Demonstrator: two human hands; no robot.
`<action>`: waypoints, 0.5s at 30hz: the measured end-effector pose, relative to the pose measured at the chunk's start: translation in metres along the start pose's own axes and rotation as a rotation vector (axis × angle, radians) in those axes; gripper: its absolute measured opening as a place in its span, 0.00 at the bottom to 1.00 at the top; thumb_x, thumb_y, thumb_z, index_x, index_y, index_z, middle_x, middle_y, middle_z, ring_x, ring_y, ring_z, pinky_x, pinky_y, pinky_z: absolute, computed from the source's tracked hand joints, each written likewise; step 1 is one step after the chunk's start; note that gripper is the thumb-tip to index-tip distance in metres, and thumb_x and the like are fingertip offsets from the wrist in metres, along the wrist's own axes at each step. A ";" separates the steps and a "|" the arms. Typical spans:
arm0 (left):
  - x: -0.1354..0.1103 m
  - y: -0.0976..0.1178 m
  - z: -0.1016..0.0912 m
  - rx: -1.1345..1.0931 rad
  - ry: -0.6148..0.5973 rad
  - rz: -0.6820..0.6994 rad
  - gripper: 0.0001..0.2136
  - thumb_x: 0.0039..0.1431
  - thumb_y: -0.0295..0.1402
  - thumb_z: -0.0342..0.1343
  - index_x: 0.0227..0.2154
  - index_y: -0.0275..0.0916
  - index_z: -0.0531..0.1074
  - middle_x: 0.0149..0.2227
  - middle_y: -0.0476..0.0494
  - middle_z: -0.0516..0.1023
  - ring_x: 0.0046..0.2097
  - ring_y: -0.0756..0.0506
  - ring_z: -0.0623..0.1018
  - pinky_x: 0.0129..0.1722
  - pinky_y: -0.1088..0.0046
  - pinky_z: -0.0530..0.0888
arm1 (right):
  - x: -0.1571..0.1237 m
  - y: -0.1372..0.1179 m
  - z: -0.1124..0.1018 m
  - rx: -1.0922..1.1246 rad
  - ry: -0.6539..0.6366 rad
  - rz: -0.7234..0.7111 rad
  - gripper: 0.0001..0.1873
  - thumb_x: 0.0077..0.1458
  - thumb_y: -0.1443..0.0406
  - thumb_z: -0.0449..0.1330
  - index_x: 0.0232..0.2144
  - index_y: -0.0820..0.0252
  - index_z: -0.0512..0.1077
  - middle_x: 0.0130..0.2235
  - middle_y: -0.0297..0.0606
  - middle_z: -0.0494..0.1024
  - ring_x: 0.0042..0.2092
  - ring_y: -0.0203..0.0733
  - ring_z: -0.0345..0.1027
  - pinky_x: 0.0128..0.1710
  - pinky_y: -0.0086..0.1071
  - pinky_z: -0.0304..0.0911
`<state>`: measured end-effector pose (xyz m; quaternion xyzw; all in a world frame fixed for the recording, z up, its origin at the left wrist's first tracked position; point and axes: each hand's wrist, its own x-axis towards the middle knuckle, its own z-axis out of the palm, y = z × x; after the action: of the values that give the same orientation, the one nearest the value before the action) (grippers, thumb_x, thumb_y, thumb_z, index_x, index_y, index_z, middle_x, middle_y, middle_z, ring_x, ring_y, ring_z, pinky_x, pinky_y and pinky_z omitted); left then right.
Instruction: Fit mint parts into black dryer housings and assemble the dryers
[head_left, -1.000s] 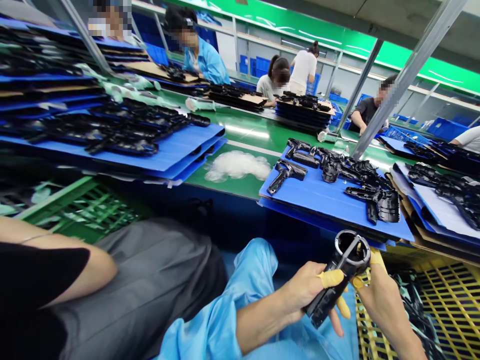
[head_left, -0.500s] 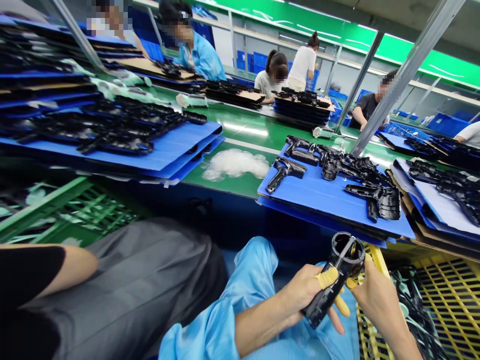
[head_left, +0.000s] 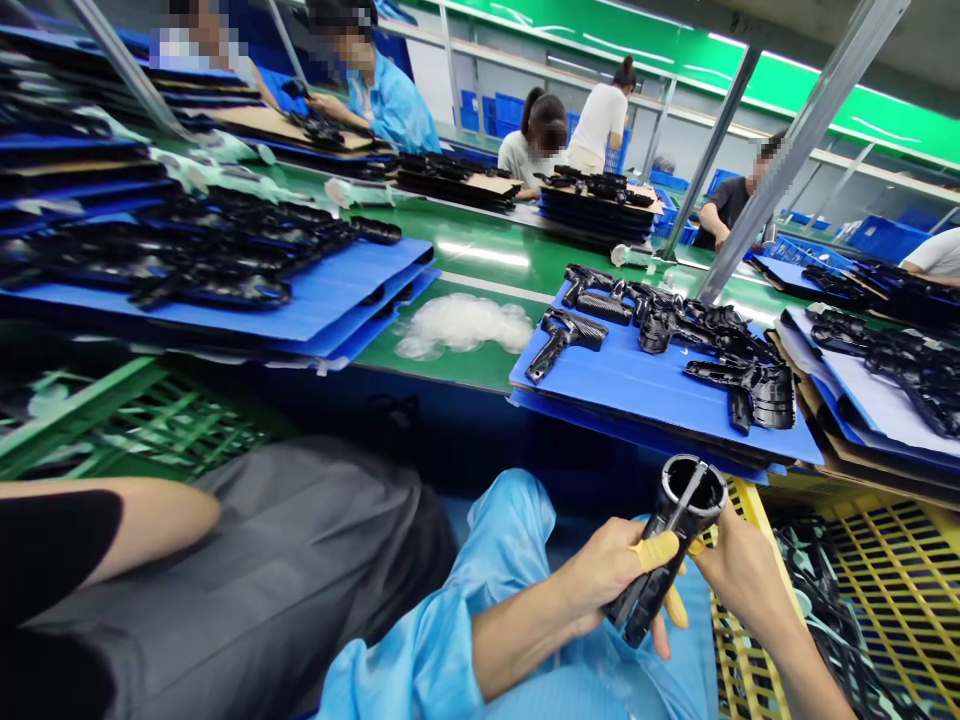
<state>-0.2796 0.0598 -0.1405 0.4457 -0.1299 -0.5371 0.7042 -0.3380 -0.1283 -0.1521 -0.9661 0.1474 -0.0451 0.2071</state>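
Over my lap I hold a black tubular plastic housing (head_left: 648, 570), tilted with its round open end up and away from me. A narrow grey strip runs along its upper side to the rim. My left hand (head_left: 626, 560) is wrapped round the body, its thumb on top and fingers curling out below; yellow covers sit on some fingertips. At the right side, just below the rim, my right hand (head_left: 739, 560) grips the housing. Its fingertips are partly hidden behind the part. Beyond my hands, pistol-shaped black shells (head_left: 562, 340) lie on a blue board (head_left: 600, 385).
A yellow crate (head_left: 892, 560) of black and mint parts stands at my right, a green crate (head_left: 135, 400) at the left. Clear plastic pieces (head_left: 465, 325) lie on the green bench (head_left: 480, 368). Beside me is a person's grey-clothed leg (head_left: 322, 560). Co-workers sit across.
The housing has turned slightly in my hands, and its open end shows rounder. The neighbour's forearm at the left reaches farther right. The co-worker in blue has raised a black part.
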 end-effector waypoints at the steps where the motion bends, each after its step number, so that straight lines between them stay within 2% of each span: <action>1: 0.001 -0.001 -0.001 -0.001 -0.003 -0.008 0.32 0.46 0.61 0.66 0.36 0.33 0.71 0.25 0.37 0.80 0.15 0.45 0.74 0.15 0.76 0.69 | 0.000 0.001 0.002 -0.034 0.008 -0.011 0.11 0.57 0.59 0.50 0.39 0.58 0.66 0.23 0.34 0.69 0.27 0.48 0.68 0.28 0.33 0.53; 4: 0.002 -0.002 -0.004 -0.025 0.004 -0.035 0.30 0.45 0.58 0.67 0.35 0.33 0.71 0.23 0.38 0.80 0.14 0.45 0.74 0.13 0.76 0.68 | -0.002 0.003 0.003 -0.080 -0.012 -0.017 0.10 0.57 0.61 0.52 0.39 0.58 0.67 0.28 0.39 0.75 0.32 0.52 0.73 0.31 0.37 0.59; 6: 0.002 -0.001 -0.005 -0.047 0.001 -0.050 0.29 0.46 0.57 0.67 0.33 0.32 0.72 0.23 0.37 0.80 0.14 0.45 0.73 0.11 0.76 0.67 | -0.002 0.005 -0.002 0.029 -0.002 -0.076 0.17 0.57 0.60 0.55 0.48 0.61 0.67 0.40 0.46 0.79 0.43 0.55 0.76 0.39 0.41 0.67; 8: 0.001 0.001 -0.007 -0.058 -0.038 -0.053 0.29 0.46 0.57 0.66 0.33 0.31 0.73 0.22 0.37 0.79 0.12 0.46 0.72 0.10 0.77 0.65 | -0.003 0.007 -0.008 0.203 0.055 -0.190 0.31 0.58 0.59 0.57 0.62 0.62 0.60 0.57 0.52 0.73 0.58 0.55 0.69 0.52 0.44 0.68; 10: 0.000 0.004 -0.008 -0.055 -0.096 -0.056 0.29 0.47 0.56 0.66 0.33 0.30 0.75 0.21 0.37 0.79 0.12 0.46 0.71 0.10 0.77 0.64 | -0.005 0.012 -0.011 0.318 0.091 -0.282 0.40 0.60 0.59 0.58 0.70 0.58 0.48 0.66 0.50 0.64 0.66 0.52 0.61 0.62 0.45 0.63; 11: 0.000 0.005 -0.010 -0.049 -0.118 -0.060 0.29 0.47 0.56 0.66 0.33 0.29 0.75 0.20 0.37 0.78 0.12 0.46 0.71 0.10 0.77 0.63 | -0.006 0.015 -0.011 0.338 0.084 -0.294 0.41 0.61 0.61 0.57 0.71 0.56 0.46 0.66 0.49 0.65 0.65 0.51 0.63 0.63 0.45 0.62; 13: -0.001 0.006 -0.012 -0.032 -0.133 -0.074 0.29 0.48 0.56 0.66 0.33 0.29 0.75 0.19 0.38 0.77 0.12 0.46 0.71 0.10 0.78 0.63 | -0.009 0.020 -0.007 0.342 0.049 -0.277 0.40 0.61 0.62 0.56 0.71 0.55 0.47 0.61 0.47 0.72 0.58 0.50 0.71 0.61 0.46 0.64; 15: -0.001 0.005 -0.015 -0.021 -0.135 -0.088 0.29 0.48 0.56 0.67 0.34 0.30 0.75 0.19 0.40 0.77 0.12 0.47 0.71 0.10 0.78 0.64 | -0.012 0.024 -0.001 0.349 0.027 -0.252 0.39 0.62 0.62 0.56 0.71 0.57 0.48 0.58 0.47 0.74 0.55 0.50 0.73 0.60 0.46 0.66</action>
<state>-0.2668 0.0676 -0.1446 0.4063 -0.1520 -0.5976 0.6743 -0.3563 -0.1462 -0.1618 -0.9257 0.0180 -0.1085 0.3620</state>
